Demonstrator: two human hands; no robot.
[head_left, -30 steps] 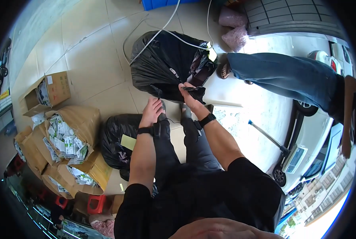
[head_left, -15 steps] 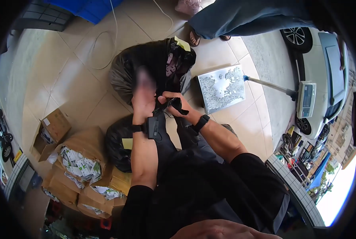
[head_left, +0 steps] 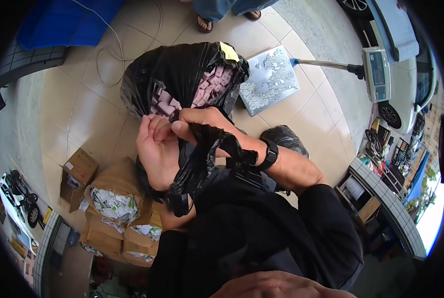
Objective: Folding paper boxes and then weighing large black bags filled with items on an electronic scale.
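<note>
A large black plastic bag point(head_left: 147, 72) stands before me, its plastic open in places over many small pink blocks point(head_left: 217, 84). A yellow paper label point(head_left: 228, 51) sits on its top edge. At the bag's near edge, my left hand point(head_left: 157, 154) has its fingers curled closed on the plastic. My right hand point(head_left: 209, 124) meets it there, thumb and forefinger pinched on the gathered plastic. A crumpled black plastic strip point(head_left: 202, 154) hangs below the right hand, over the left wrist. Exactly what lies between the fingertips is hidden.
A metal platform scale point(head_left: 269, 82) stands right of the bag, its display point(head_left: 377, 74) on a pole. Brown sacks point(head_left: 115, 181) of printed packets and a carton point(head_left: 80, 166) sit left. A person's sandalled feet point(head_left: 204, 24) are beyond. Another black bag point(head_left: 285, 139) lies right.
My hands have come together at the bag's near edge, and the left fingers have curled in. More pink blocks show. The black strip now hangs lower. The other person's legs appear farther off.
</note>
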